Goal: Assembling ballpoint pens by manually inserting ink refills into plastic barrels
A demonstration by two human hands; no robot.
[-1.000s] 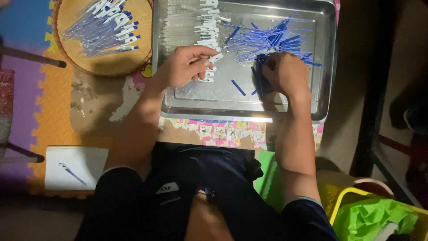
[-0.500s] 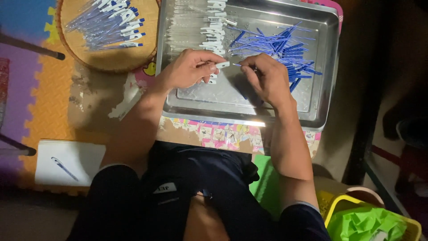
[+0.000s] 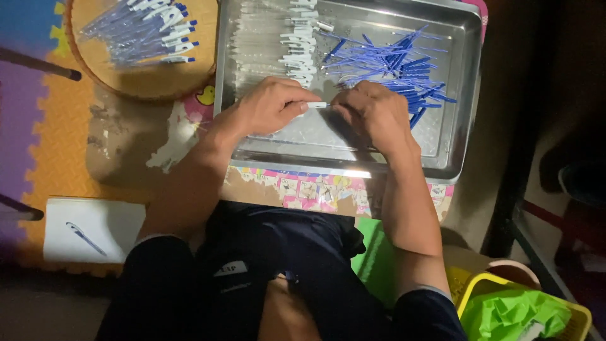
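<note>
1. Both hands meet over the middle of the metal tray point(image 3: 457, 113). Left hand point(image 3: 268, 107) is pinched shut on a clear pen barrel point(image 3: 315, 105); right hand point(image 3: 372, 113) is curled closed at the barrel's right end, what its fingertips hold is hidden.
2. Change: a second ago the right hand was down in the blue refill pile point(image 3: 394, 66) and the hands were apart. Now they are touching end to end at the barrel. Reads as an insertion step, refill going into barrel, but the refill itself isn't visible.
3. Near side: notepad with one pen point(image 3: 88, 230) lies on the foam mat point(image 3: 38, 126), left of the knees, well apart from the hands. Yellow bin with green bag point(image 3: 524, 309) at lower right.
4. Room: bare tray floor under and in front of the hands; front rim just below the wrists.
5. Far: row of clear barrels point(image 3: 271, 44) behind the left hand, refill pile just behind the right.
6. Farthest left: round woven tray point(image 3: 145, 85) holding finished pens point(image 3: 142, 31), beside the metal tray.
</note>
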